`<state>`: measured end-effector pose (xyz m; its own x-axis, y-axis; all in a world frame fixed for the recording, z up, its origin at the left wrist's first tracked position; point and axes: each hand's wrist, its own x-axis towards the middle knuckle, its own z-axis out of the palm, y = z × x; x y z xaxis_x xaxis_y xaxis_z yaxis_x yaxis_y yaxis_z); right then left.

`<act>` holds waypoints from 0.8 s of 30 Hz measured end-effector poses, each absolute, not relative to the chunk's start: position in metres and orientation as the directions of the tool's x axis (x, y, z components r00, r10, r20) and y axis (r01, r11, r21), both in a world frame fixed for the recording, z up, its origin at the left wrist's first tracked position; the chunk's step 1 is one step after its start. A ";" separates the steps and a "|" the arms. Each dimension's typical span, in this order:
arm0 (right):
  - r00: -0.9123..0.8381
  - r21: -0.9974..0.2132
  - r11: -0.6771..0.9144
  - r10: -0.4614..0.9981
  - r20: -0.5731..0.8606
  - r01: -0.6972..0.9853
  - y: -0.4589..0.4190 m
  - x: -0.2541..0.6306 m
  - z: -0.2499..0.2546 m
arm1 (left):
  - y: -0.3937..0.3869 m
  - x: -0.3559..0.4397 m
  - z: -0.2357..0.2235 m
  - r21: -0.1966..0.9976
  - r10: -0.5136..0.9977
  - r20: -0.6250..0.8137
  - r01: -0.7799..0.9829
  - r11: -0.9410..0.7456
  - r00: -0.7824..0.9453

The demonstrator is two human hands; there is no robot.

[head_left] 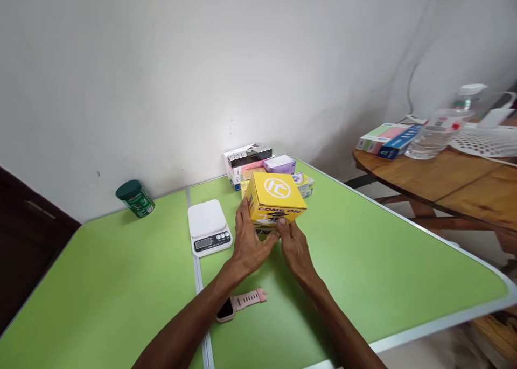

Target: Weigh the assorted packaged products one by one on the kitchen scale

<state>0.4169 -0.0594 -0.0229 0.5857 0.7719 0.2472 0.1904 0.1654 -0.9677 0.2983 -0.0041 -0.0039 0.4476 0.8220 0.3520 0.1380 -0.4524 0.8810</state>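
Observation:
A yellow cardboard box (278, 194) with "COME ON" printed on its front is held between my two hands, its top facing up. My left hand (249, 237) grips its left side, thumb reaching along the lower front. Against the front face presses the thumb of my right hand (294, 245), whose other fingers are hidden behind or under the box. To the left lies a white kitchen scale (208, 223) with nothing on its plate. A smartwatch with a pink strap (246, 300) rests below my left wrist.
Behind the yellow box, several packages cluster by the wall, including a white box (232, 169), a purple pack (280, 164) and a yellow-green box (304, 185). A green canister (136, 199) stands at the back left. On the right, a wooden table (436, 180) holds a plastic bottle (438, 132).

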 end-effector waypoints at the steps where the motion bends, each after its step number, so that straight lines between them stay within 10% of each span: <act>1: 0.570 -0.956 0.188 0.770 0.286 0.225 -0.058 0.412 -0.016 | -0.006 0.291 0.004 0.872 0.832 0.368 0.158 -0.464 0.414; 12: 0.231 -0.854 0.371 0.852 0.469 0.365 0.020 0.330 0.005 | 0.045 0.190 0.007 0.857 0.913 0.388 0.315 -0.408 0.128; 24: 0.129 -0.819 0.348 0.885 0.448 0.457 0.041 0.320 -0.013 | 0.071 0.150 -0.009 0.813 0.904 0.361 0.398 -0.426 0.231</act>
<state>0.3197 0.0410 -0.0129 0.1291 0.8845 0.4483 0.4566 0.3483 -0.8187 0.1498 0.0712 -0.0091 0.2308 0.9037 0.3606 0.3980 -0.4259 0.8125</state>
